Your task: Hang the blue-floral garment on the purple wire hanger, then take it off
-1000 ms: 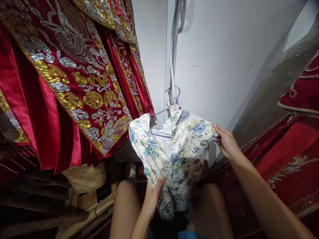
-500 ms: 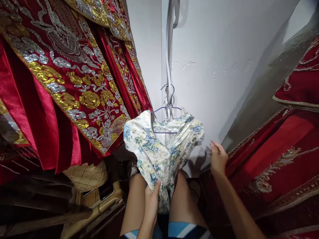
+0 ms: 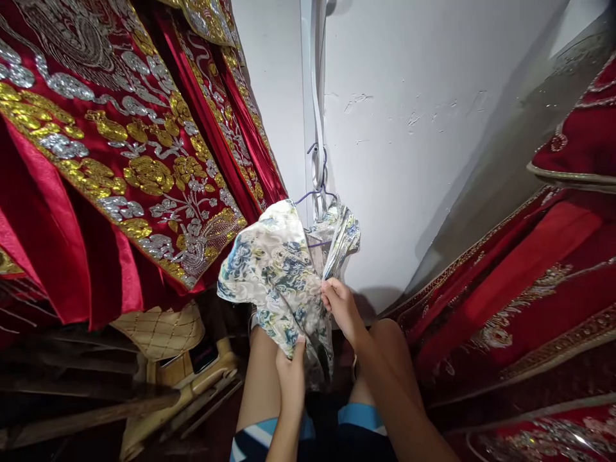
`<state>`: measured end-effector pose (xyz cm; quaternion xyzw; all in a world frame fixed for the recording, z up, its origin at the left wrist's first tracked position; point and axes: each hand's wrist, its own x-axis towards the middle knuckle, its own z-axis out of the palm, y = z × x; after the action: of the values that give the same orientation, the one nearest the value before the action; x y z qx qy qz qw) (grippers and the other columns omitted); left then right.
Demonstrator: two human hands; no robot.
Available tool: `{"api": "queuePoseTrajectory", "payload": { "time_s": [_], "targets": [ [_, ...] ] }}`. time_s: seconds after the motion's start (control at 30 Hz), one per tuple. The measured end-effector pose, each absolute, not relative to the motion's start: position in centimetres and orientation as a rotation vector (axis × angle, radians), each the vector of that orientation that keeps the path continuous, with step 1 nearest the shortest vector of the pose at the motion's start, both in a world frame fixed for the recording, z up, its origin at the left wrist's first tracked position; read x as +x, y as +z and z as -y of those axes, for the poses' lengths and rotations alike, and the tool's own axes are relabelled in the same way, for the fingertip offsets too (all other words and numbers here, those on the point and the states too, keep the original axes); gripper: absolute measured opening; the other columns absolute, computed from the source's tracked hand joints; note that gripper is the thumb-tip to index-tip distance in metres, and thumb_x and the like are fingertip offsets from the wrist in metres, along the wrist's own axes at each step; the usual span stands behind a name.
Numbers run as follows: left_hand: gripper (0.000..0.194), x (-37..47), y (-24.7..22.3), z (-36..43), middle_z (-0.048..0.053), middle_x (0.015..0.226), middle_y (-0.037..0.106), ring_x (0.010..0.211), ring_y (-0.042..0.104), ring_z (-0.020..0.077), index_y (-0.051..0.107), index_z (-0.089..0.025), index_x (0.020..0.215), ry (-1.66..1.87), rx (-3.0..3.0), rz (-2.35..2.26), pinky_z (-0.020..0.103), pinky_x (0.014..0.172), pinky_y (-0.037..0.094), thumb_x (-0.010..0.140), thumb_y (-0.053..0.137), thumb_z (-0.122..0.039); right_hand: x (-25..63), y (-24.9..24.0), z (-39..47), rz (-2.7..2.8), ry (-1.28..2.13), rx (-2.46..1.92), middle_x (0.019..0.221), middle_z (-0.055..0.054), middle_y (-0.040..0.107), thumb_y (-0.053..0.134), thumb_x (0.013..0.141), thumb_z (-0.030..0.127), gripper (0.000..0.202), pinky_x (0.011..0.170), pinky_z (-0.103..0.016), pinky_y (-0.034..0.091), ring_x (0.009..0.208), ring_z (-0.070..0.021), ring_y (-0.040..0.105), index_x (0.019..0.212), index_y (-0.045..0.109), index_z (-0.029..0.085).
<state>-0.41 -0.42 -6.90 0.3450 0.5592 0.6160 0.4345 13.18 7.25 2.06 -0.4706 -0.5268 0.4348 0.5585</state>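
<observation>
Two bare hands: a left hand (image 3: 291, 367) and a right hand (image 3: 342, 309), both on one white cloth blouse printed with blue, green and yellow flowers (image 3: 274, 256).
Left fingers: clamped on the blouse's lower front edge, thumb on top.
Right fingers: pinched together on the front edge, below the neckline, higher than the left hand.
Blouse: in front of the person's knees, on a thin purple hanger (image 3: 315, 194); one side spreads wide toward the left, the other is gathered in narrow folds.
Hanger hook: at the lower end of a narrow white strap (image 3: 317, 96), before a white wall with chipped paint (image 3: 409, 64).
Left side: a red satin costume with gold and silver sequin embroidery (image 3: 154, 173), close beside the blouse; below it, a quilted beige pad (image 3: 166, 330) by a pale wooden frame (image 3: 214, 380).
Right side: dark red cloth with beaded embroidery (image 3: 500, 276).
Below: two bare legs (image 3: 262, 385) and blue, white and dark shorts (image 3: 359, 417).
</observation>
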Motion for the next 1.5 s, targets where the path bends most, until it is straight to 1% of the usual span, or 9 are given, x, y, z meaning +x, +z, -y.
{"api": "queuePoseTrajectory", "payload": {
  "time_s": [0.17,0.3,0.37,0.47,0.67,0.87,1.1,1.27,1.5],
  "targets": [
    [0.068,1.6,-5.8,1.2,0.019,0.156,0.032,0.149,0.029,0.0328,0.039,-0.021,0.141,2.004,1.454,-1.634,0.052,0.119,0.030,0.084,0.073,-0.030,13.4,1.9,-4.2,1.201,1.155,-1.068,0.054,0.006,0.043,0.054,0.092,0.054,0.038,0.048,-0.026,0.025,0.047,-0.0104,0.034,0.071,0.048,0.022],
    [0.049,3.0,-3.2,-0.5,0.018,0.139,0.047,0.133,0.048,0.0287,0.045,-0.021,0.135,1.937,1.782,-1.456,0.047,0.107,0.043,0.090,0.064,-0.020,13.9,1.5,-2.4,1.217,1.119,-1.063,0.051,0.006,0.042,0.057,0.090,0.051,0.040,0.050,-0.026,0.028,0.048,-0.0102,0.035,0.065,0.046,0.022],
    [0.028,3.5,-2.1,-1.8,0.011,0.115,0.059,0.109,0.059,0.0227,0.053,-0.020,0.121,1.837,1.813,-1.339,0.037,0.093,0.050,0.094,0.059,-0.019,14.3,1.7,-2.0,1.216,1.129,-1.063,0.049,0.006,0.042,0.058,0.089,0.050,0.039,0.049,-0.026,0.028,0.046,-0.0101,0.035,0.064,0.046,0.022],
    [0.004,4.1,-1.1,-2.9,0.003,0.085,0.057,0.081,0.057,0.0165,0.055,-0.020,0.093,1.692,1.870,-1.200,0.028,0.074,0.048,0.096,0.053,-0.018,15.0,2.3,-1.6,1.193,1.165,-1.058,0.046,0.007,0.042,0.060,0.087,0.051,0.038,0.047,-0.026,0.026,0.044,-0.0100,0.033,0.064,0.049,0.022],
    [0.005,4.9,-0.7,-2.8,0.001,0.082,0.055,0.075,0.055,0.0161,0.048,-0.020,0.094,1.549,1.833,-1.173,0.026,0.069,0.044,0.092,0.050,-0.017,16.1,3.4,-1.4,1.238,1.141,-1.103,0.042,0.006,0.045,0.071,0.081,0.043,0.034,0.050,-0.026,0.030,0.044,-0.0100,0.039,0.061,0.057,0.019],
    [0.015,3.6,1.3,-3.8,-0.001,0.072,0.051,0.069,0.052,0.0151,0.044,-0.021,0.078,1.393,2.000,-1.089,0.025,0.067,0.039,0.091,0.050,-0.018,16.5,5.1,-2.6,1.105,1.195,-1.015,0.041,0.007,0.043,0.072,0.078,0.048,0.035,0.048,-0.025,0.023,0.041,-0.0074,0.031,0.063,0.063,0.017],
    [0.016,1.2,3.5,-4.2,0.000,0.071,0.049,0.066,0.048,0.0172,0.040,-0.023,0.075,1.042,2.265,-1.264,0.027,0.063,0.032,0.081,0.046,-0.009,16.7,12.9,-9.5,0.940,1.323,-0.793,0.044,0.009,0.037,0.088,0.063,0.041,0.037,0.040,-0.023,0.013,0.041,-0.0041,0.024,0.068,0.064,0.014],
    [0.017,-0.7,2.7,-4.4,0.000,0.066,0.051,0.060,0.049,0.0194,0.044,-0.024,0.074,0.799,2.419,-1.405,0.029,0.057,0.027,0.079,0.047,-0.008,16.3,17.1,-12.6,0.913,1.360,-0.654,0.047,0.011,0.032,0.085,0.071,0.037,0.032,0.038,-0.020,0.016,0.042,-0.0030,0.024,0.077,0.067,0.011],
    [0.018,-2.3,4.4,-5.8,0.006,0.094,0.070,0.084,0.067,0.0208,0.065,-0.022,0.100,0.986,2.304,-1.133,0.029,0.074,0.048,0.095,0.048,-0.018,15.7,16.0,-11.7,0.969,1.232,-0.632,0.046,0.009,0.040,0.076,0.078,0.038,0.026,0.039,-0.019,0.017,0.041,-0.0048,0.030,0.083,0.067,0.014]
  ]
}}
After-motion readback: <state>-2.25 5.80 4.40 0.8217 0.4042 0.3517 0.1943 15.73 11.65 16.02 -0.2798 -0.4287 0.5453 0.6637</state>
